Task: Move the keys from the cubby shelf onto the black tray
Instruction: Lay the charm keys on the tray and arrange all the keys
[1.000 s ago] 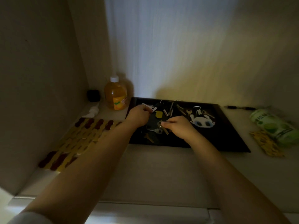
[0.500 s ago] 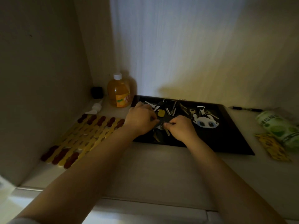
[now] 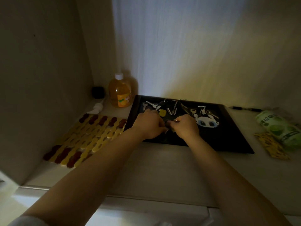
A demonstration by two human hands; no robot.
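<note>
A black tray (image 3: 228, 137) lies on the cubby shelf against the back wall. Several silver keys (image 3: 172, 108) lie spread over its far half, with a yellow tag (image 3: 162, 113) and a white pixel-figure charm (image 3: 206, 122) among them. Both hands rest over the tray's near left part. My left hand (image 3: 149, 125) is curled with its fingertips touching a key between the hands. My right hand (image 3: 185, 126) is closed, pinching a key (image 3: 170, 122) at its fingertips. What lies under the palms is hidden in the dim light.
An orange-liquid bottle (image 3: 120, 93) and a small black cube (image 3: 97, 92) stand in the back left corner, with a white tube (image 3: 96, 108) beside them. A yellow and dark red mat (image 3: 84, 139) covers the left shelf. A green can (image 3: 278, 128), a yellow packet (image 3: 272, 146) and a pen (image 3: 244, 108) lie at the right.
My left hand came back from the far keys toward the near left of the tray and met my right hand. Both hands closed together over one key.
</note>
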